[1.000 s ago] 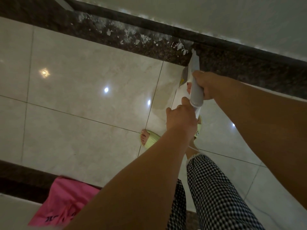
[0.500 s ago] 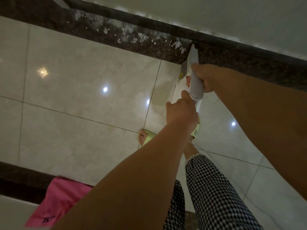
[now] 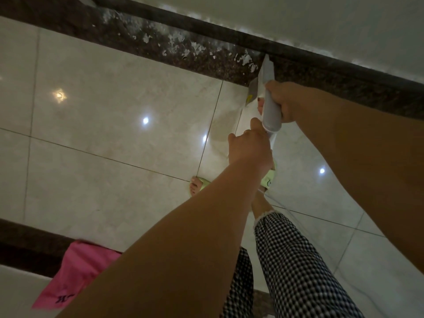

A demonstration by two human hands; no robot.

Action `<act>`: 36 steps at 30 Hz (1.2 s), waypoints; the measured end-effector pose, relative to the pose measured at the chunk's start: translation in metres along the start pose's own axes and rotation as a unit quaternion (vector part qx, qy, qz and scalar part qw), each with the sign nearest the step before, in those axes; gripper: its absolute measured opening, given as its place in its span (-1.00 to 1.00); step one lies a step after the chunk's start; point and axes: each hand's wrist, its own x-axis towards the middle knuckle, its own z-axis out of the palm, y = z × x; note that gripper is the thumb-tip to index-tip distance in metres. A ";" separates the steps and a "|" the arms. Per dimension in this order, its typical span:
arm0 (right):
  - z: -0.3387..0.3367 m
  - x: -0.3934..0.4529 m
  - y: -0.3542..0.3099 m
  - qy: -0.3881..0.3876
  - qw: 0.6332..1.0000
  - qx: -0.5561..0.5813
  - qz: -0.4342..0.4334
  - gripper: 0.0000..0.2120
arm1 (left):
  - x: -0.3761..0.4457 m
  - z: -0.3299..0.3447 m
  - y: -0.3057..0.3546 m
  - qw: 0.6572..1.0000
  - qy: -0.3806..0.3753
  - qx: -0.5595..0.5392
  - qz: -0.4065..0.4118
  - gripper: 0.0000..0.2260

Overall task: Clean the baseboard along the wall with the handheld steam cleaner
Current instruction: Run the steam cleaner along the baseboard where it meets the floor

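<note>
Both hands, right hand [image 3: 283, 102] and left hand [image 3: 249, 146], fingers curled round steam cleaner [image 3: 269, 99]

open tile floor [image 3: 110, 138] left, baseboard [image 3: 344, 72] ahead, pink cloth [image 3: 78, 271] behind

One handheld steam cleaner [image 3: 270, 104] is in view, and two hands grip it: the right hand [image 3: 283, 101] round its grey handle, the left hand [image 3: 249, 148] lower down. One dark baseboard [image 3: 321, 63] runs along the wall. White flecks [image 3: 181, 45] dot the dark floor border (too many and too small to count). Two green slippers [image 3: 269, 179] show, one pink cloth [image 3: 78, 271], and two checked trouser legs [image 3: 296, 267].
</note>
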 end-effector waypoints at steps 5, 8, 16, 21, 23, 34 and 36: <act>0.006 -0.006 0.011 -0.002 1.000 0.010 0.021 -0.70 | -0.014 0.000 -0.006 0.999 -0.017 -0.028 -0.008 -0.61; 0.014 -0.010 0.020 0.013 1.000 0.009 0.027 -0.73 | -0.024 0.005 -0.012 0.999 -0.018 -0.032 -0.016 -0.64; 0.028 -0.013 0.044 0.006 1.000 0.008 0.024 -0.69 | -0.042 0.020 -0.032 1.000 -0.020 -0.001 -0.005 -0.65; 0.037 -0.014 0.046 0.005 1.000 0.008 0.027 -0.68 | -0.045 0.021 -0.040 1.000 -0.016 -0.012 -0.010 -0.68; 0.038 -0.012 0.046 0.004 1.000 0.009 0.026 -0.66 | -0.044 0.021 -0.041 1.000 -0.015 -0.013 -0.005 -0.69; 0.033 -0.004 0.036 0.005 1.000 0.007 0.018 -0.60 | -0.032 0.015 -0.038 1.000 -0.011 -0.015 -0.003 -0.67; 0.032 -0.003 0.033 0.003 1.000 0.012 0.017 -0.60 | -0.030 0.012 -0.036 1.000 -0.012 -0.006 0.001 -0.67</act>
